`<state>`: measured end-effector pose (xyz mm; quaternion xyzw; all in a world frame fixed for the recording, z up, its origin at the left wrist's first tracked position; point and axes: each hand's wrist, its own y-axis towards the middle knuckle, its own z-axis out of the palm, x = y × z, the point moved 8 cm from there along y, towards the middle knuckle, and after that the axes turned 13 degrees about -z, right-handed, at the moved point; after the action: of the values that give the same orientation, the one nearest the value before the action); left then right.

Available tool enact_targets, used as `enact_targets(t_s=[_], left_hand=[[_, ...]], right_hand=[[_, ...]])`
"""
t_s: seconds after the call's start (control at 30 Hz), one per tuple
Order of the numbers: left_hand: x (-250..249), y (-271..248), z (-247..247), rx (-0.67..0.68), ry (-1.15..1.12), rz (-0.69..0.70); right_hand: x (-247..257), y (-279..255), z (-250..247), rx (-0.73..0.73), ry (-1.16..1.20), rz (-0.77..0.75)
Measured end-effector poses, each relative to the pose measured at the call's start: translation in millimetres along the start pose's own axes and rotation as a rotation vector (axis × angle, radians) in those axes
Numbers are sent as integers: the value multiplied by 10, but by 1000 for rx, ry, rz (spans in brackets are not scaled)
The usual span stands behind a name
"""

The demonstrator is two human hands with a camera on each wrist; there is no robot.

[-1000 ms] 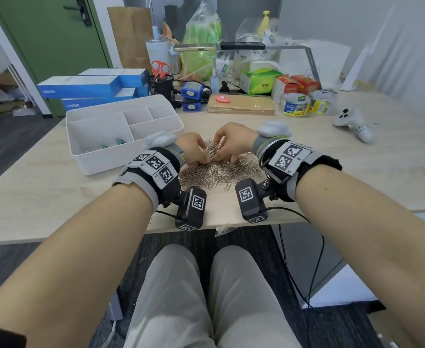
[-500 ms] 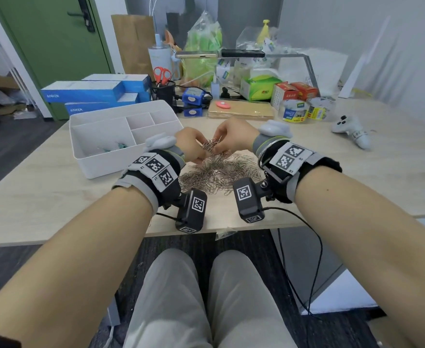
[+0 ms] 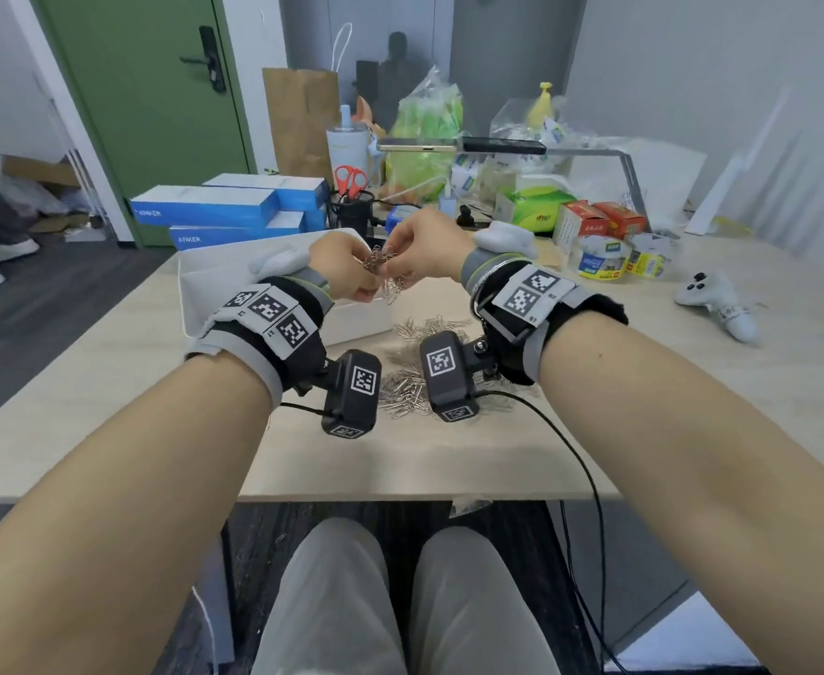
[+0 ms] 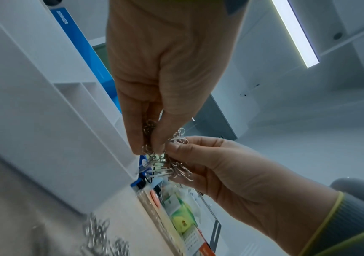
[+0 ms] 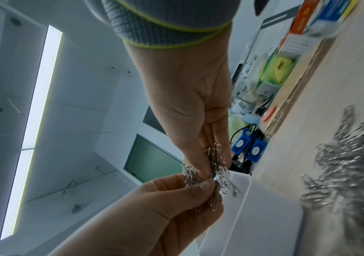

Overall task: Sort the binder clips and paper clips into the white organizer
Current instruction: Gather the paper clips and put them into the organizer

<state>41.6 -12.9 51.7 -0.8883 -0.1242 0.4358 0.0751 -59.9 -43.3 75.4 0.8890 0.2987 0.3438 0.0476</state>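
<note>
My left hand (image 3: 346, 267) and my right hand (image 3: 432, 248) are raised together above the tabletop (image 3: 108, 382), and between them hangs a tangled clump of paper clips (image 3: 384, 275). Both grips are narrow and holding that clump: in the left wrist view my left thumb and fingertips (image 4: 136, 143) pinch its upper part, while my right hand (image 4: 231, 169) closes on it from the side. In the right wrist view my right fingers (image 5: 218, 147) curl round the wire loops and my left hand (image 5: 154, 207) pinches the same bunch (image 5: 216, 171) from below. A few clips dangle loose under the pinch.

The clump sits over the near right corner of the white organizer (image 3: 351, 319) — just above its rim, as far as I can tell. My left wrist hides most of the organizer in the head view; the left wrist view shows its dividers (image 4: 84, 90), but not what lies in the compartments.

The rest of the paper clips lie in a loose silver pile (image 3: 405, 382) on the tabletop, just right of the organizer and right below my wrists, partly hidden by the wrist cameras. I cannot make out any binder clips here.

Further back stand blue boxes (image 3: 220, 211), a black mesh cup with red-handled scissors (image 3: 350, 180), rolls of tape (image 3: 600, 255) and — off to the right — a white game controller (image 3: 717, 304).
</note>
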Motion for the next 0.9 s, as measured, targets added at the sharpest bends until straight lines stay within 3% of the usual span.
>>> enact_targets(t_s=[0.23, 0.5, 0.77, 0.83, 0.9], left_hand=[[82, 244, -356, -188, 74, 6], [223, 247, -339, -216, 195, 18], [211, 96, -256, -254, 155, 3], [201, 60, -175, -217, 185, 21], [181, -3, -107, -176, 218, 40]], right_hand=[[15, 378, 150, -65, -19, -31], [-54, 363, 379, 68, -101, -79], [-116, 112, 184, 9, -110, -59], [-240, -6, 177, 58, -158, 3], [-385, -159, 300, 217, -223, 76]])
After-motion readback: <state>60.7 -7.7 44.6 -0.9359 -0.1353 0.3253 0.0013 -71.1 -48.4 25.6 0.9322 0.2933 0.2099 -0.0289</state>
